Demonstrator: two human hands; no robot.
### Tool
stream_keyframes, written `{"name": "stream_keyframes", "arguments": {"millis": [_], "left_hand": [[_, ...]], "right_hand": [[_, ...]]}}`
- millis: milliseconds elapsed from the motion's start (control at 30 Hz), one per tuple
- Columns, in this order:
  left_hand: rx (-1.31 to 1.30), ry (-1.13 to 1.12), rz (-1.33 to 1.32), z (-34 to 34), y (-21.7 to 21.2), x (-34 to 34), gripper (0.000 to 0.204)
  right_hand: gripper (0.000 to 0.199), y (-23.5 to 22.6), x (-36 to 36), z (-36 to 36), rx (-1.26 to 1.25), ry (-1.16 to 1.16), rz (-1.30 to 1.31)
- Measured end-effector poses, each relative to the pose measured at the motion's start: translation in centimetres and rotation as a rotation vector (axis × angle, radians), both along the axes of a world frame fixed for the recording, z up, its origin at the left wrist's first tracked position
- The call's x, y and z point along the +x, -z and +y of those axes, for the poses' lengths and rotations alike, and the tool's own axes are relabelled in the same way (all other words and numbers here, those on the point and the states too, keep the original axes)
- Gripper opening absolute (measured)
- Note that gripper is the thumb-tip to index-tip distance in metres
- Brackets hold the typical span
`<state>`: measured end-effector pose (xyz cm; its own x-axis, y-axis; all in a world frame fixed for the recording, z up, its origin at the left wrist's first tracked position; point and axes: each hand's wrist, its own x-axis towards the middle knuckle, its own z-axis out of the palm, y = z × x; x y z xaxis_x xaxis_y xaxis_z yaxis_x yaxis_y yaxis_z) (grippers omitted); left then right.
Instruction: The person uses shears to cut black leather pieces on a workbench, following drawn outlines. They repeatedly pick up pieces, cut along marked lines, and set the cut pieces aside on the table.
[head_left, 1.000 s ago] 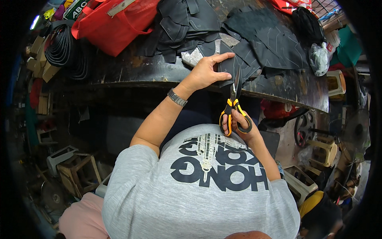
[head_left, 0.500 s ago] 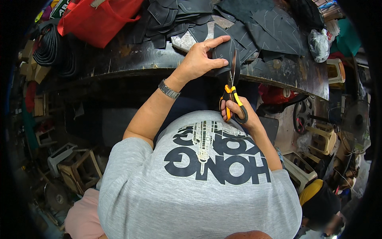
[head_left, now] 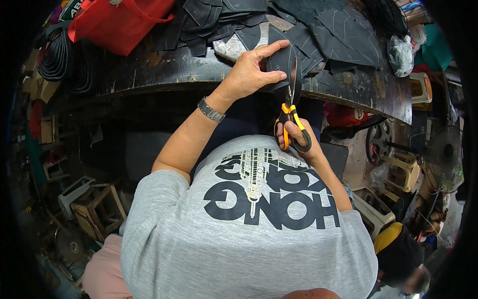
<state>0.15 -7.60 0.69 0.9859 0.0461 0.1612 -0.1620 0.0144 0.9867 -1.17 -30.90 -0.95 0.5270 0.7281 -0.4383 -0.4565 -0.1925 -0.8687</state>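
Observation:
My left hand [head_left: 251, 72] grips a dark piece of sheet material [head_left: 281, 60], perhaps leather or fabric, between thumb and stretched fingers. Thin pale lines are drawn on that piece. In my right hand [head_left: 301, 137] is a pair of scissors [head_left: 289, 112] with yellow and black handles, fingers through the loops. Its blades point away from me, along the right edge of the piece, just over the table's near edge. More dark pieces with pale outlines [head_left: 343, 37] lie beyond my hands, partly overlapping, and stacked pieces [head_left: 201, 22] rest to the left.
The worn black table [head_left: 164, 74] has a curved-looking near edge in front of me. A red bag [head_left: 119, 27] and a dark rolled strip [head_left: 57, 57] are at the left, a clear plastic bag [head_left: 400, 56] at the right. Stools [head_left: 99, 209] and other people [head_left: 107, 269] are behind me.
The scissors have shifted slightly against the piece, and the dark strip seen right of the blades no longer shows. My left hand keeps nearly the same place.

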Motion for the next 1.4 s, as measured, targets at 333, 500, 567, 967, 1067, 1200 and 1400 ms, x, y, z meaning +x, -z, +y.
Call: {"name": "stream_keyframes", "arguments": {"millis": [333, 500, 567, 967, 1067, 1200, 1400], "left_hand": [[0.024, -0.003, -0.05, -0.1, 0.2, 0.0, 0.068], [0.014, -0.012, -0.06, -0.1, 0.2, 0.0, 0.067], [0.006, -0.007, -0.054, 0.0, 0.2, -0.1, 0.067], [0.021, -0.048, -0.071, -0.2, -0.4, -0.4, 0.069], [0.037, -0.03, -0.058, -0.5, -0.6, -0.7, 0.071], [0.056, -0.044, -0.087, -0.5, -0.8, -0.7, 0.073], [-0.051, -0.005, -0.034, -0.1, -0.9, -1.0, 0.075]], "right_hand": [[0.043, 0.8, -0.5, -0.3, 0.062, 0.073, 0.09], [0.04, 1.1, -0.7, -0.3, 0.082, 0.092, 0.154], [0.037, 1.0, -0.8, -0.2, 0.063, 0.097, 0.152], [0.037, -0.3, -0.4, 0.5, -0.034, 0.068, 0.067], [0.042, -0.3, 0.8, 1.1, 0.042, 0.096, 0.105], [0.043, -0.4, 1.4, 1.5, 0.104, 0.077, 0.101], [0.039, -0.1, 0.9, 1.6, 0.084, 0.089, 0.061]]}}
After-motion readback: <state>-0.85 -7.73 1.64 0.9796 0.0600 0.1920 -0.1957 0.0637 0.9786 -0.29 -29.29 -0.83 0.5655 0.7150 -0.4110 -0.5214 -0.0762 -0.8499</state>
